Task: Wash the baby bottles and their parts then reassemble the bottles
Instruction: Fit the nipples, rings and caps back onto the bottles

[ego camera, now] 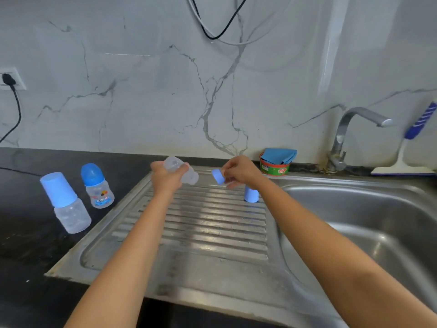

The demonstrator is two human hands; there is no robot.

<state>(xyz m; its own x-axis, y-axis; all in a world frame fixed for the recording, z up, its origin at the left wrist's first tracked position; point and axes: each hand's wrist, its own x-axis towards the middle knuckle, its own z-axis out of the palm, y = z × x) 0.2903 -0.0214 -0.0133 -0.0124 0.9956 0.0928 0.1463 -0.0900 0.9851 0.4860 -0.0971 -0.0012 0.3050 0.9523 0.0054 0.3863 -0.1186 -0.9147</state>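
My left hand (165, 177) grips a clear bottle body (183, 171) tipped on its side above the ribbed drainboard (201, 233), its open mouth pointing right. A small gap away, my right hand (238, 171) pinches a light blue screw ring (218, 176). A light blue cap (251, 194) stands on the drainboard below my right wrist, partly hidden. Two assembled bottles stand on the black counter at the left: one with a tall light blue cap (65, 202), one with a darker blue domed cap and a printed picture (97, 185).
The steel sink basin (366, 214) lies to the right, with a tap (347, 136) behind it. A green soap tub holding a blue cloth (276, 162) sits by the wall. A blue and white squeegee (409, 150) leans at far right. A plugged cable (14, 110) hangs at far left.
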